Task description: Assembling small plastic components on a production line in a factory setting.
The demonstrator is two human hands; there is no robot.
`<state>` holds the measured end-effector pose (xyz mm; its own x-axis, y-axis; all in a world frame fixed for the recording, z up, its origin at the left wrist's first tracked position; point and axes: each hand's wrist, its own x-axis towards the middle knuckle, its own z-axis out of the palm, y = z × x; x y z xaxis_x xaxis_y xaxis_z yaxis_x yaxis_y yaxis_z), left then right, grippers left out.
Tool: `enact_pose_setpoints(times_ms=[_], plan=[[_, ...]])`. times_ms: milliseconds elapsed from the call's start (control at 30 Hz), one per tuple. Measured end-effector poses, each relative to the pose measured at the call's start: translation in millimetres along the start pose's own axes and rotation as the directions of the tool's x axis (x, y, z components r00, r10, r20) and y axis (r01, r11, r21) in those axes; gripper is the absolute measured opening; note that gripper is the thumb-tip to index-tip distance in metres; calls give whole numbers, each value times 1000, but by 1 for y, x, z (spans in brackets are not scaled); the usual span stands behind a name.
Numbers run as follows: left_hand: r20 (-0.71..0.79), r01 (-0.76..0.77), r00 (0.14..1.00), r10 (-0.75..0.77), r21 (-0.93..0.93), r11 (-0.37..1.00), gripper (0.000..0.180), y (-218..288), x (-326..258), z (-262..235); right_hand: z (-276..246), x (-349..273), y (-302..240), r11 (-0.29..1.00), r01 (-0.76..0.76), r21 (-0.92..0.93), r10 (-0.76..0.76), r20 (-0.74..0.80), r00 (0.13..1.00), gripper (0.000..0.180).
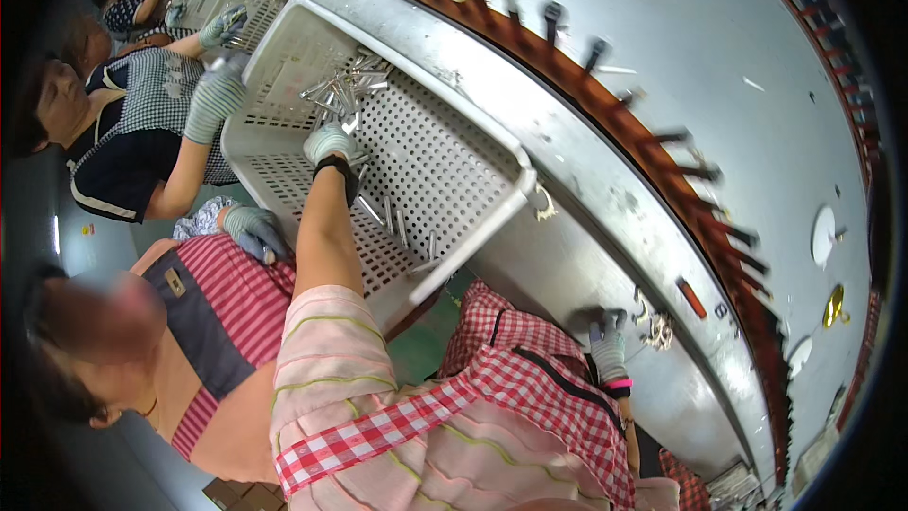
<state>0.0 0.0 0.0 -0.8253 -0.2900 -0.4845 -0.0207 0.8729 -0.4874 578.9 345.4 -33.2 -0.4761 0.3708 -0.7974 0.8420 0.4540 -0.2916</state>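
Note:
My left hand point(329, 141), in a pale knitted glove with a black band at the wrist, reaches into a white perforated plastic basket point(454, 123). Its partly hidden fingers close on a shiny metal piece at the edge of a loose pile of slim metal pieces point(345, 87). Several similar pieces point(401, 225) lie scattered on the basket floor nearer me. On the right, my right hand point(608, 345), in a grey glove with a pink wristband, is over the metal tabletop point(539, 270). Its dark fingertips are blurred but look apart, with nothing visible in them. Small cream-coloured scraps point(656, 329) lie beside it.
A curved rust-brown rail point(605, 114) with dark upright pegs runs beyond the table ledge. A red-and-black tool point(691, 298) rests on that ledge. Co-workers with gloved hands point(216, 99) stand close on the left. More white baskets point(248, 2) stand farther back.

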Motion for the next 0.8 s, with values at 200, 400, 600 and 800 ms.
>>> enact_pose_setpoints(times_ms=[200,400,600,800], plan=[[-261,-46,963,-68,-407,912,47,1,-25,-67,26,48,15,919,389,62,-354,-304,885,40],[-826,-870,490,279,-481,104,25,-8,-156,-142,3,34,50,835,472,284,-365,-356,860,29],[-855,-768,333,399,-491,-412,23,79,-424,-124,20,34,120,847,449,283,-350,-337,874,30],[-186,-163,318,930,-977,-139,19,182,-571,-21,-39,-95,177,617,210,758,-69,-214,974,36]])
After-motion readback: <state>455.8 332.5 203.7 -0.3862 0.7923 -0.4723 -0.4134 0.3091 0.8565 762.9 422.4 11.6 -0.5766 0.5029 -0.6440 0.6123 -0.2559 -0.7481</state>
